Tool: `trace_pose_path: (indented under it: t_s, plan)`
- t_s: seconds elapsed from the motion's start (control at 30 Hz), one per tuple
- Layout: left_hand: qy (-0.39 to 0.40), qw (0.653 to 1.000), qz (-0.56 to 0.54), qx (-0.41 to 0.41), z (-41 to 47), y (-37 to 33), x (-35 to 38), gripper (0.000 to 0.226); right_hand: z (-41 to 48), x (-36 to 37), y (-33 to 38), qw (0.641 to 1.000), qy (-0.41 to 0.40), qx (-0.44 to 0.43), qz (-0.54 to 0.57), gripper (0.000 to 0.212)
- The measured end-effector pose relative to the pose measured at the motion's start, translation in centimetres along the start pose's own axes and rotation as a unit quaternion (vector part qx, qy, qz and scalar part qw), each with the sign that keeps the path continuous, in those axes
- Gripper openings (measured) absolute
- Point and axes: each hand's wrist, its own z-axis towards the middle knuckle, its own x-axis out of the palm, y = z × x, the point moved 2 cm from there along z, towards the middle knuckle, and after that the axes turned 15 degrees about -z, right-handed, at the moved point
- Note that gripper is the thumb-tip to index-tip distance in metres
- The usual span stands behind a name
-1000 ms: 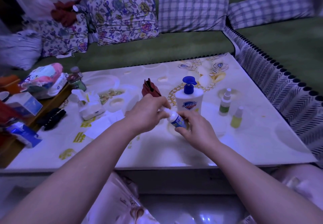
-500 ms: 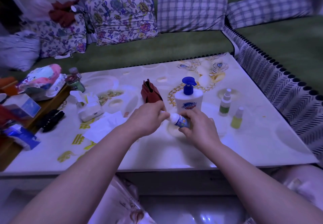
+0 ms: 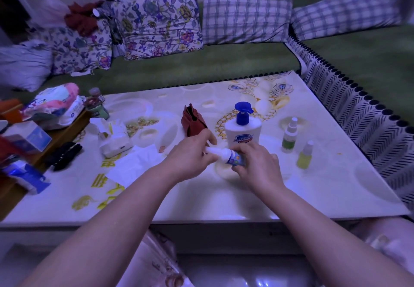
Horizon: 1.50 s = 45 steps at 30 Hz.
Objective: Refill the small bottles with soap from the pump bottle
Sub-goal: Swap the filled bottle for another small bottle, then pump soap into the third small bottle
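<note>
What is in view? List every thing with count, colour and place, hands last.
table: 1, pale patterned, centre
pump bottle: 1, white with blue pump, mid-table
small bottle: 1, white, blue label, held before the pump bottle
green bottle: 1, green, right of the pump bottle
yellow bottle: 1, yellow, nearer than the green bottle
pouch: 1, red, left of the pump bottle
tissue pack: 1, white, table's left
sofa: 1, green, behind the table
floral pillows: 2, multicoloured, on the sofa
plaid pillows: 2, blue-white, on the sofa
left hand: 1, grips the small bottle's top
right hand: 1, grips its body
</note>
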Motion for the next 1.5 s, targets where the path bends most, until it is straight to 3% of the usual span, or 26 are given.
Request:
trace_pose_path:
  t_s: [0.1,0.23,0.33,0.57,0.97,1.2,1.37,1.5]
  plan:
    - [-0.013,0.999,0.043,-0.019,0.3,-0.2,0.0,0.021,0.1,-0.1,0.0,1.000,-0.002,-0.001,-0.004,0.040]
    - [-0.005,1.000,0.007,-0.004,-0.1,-0.4,-0.1,0.026,0.1,-0.2,-0.2,1.000,-0.005,0.002,-0.007,0.040]
    - [-0.010,0.998,0.054,0.017,-0.2,-0.6,0.2,0.013,0.2,-0.3,-0.3,1.000,-0.005,0.001,-0.013,0.039]
    - [-0.035,0.996,0.059,-0.050,0.2,0.3,-0.8,0.036,0.3,-0.5,-0.8,0.999,-0.013,0.012,-0.041,0.037]
    - [-0.109,0.988,0.007,-0.111,-2.3,3.9,-4.6,0.020,0.8,0.7,0.1,0.997,0.044,0.063,-0.006,0.034]
    - [-0.227,0.953,-0.058,-0.194,-4.1,8.4,-5.7,0.013,1.0,2.0,3.0,0.997,0.054,0.028,0.055,0.030]
    - [-0.214,0.941,-0.025,-0.259,-4.8,12.2,-4.5,0.025,1.2,3.0,5.2,0.995,0.063,-0.012,0.083,0.032]
    - [-0.199,0.935,-0.029,-0.291,-4.9,13.5,-2.4,0.022,1.1,3.5,5.6,0.994,0.068,-0.021,0.089,0.031]
